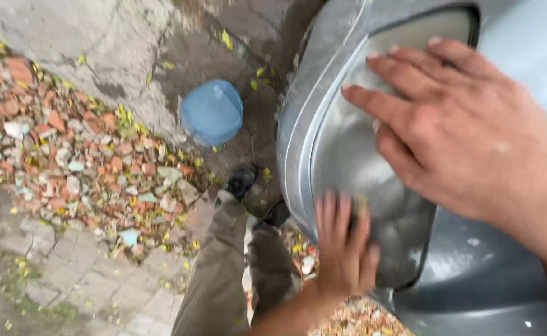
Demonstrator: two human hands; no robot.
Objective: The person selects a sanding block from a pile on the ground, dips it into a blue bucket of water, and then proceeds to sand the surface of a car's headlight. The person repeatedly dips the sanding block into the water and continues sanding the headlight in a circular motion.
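A grey car body [472,274] fills the right side of the head view, with a clear headlight lens [354,143] set in it. My right hand [472,124] lies flat on the upper part of the lens, fingers spread and pointing left. My left hand [345,246] presses palm-down on the lower edge of the lens, fingers pointing up; it looks blurred. Neither hand holds anything. My legs in khaki trousers [223,274] and dark shoes [242,180] stand below, close to the car's front.
A blue plastic container [212,112] lies on the wet concrete near the car's corner. Broken brick rubble and yellow leaves [80,162] cover the ground at left. Grey paving stones [80,274] lie at the lower left.
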